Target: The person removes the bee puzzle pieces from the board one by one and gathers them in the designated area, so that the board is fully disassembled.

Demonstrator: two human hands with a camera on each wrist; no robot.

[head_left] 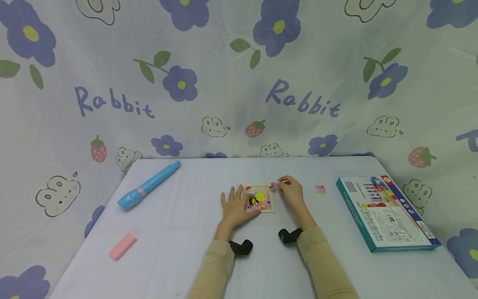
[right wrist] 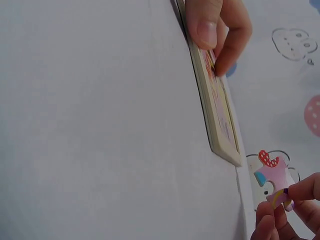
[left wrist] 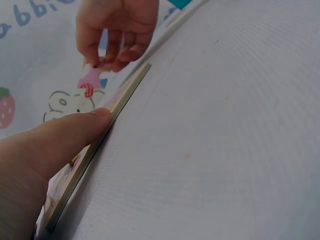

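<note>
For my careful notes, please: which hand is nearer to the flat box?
Right. The right hand, its grip on a puzzle piece, is left of the box; the left hand, touching the puzzle board, is farther left.

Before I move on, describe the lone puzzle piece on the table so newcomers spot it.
On the white table, find the flat, teal-edged cardboard box at right. Just left lies a small pink-and-red jigsaw piece, untouched, unlike the pink jigsaw piece the right hand pinches.

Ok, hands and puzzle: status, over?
Left hand on puzzle board. Right hand pinching pink piece. Another piece loose at right. Nothing visible between pink piece and board.
</note>
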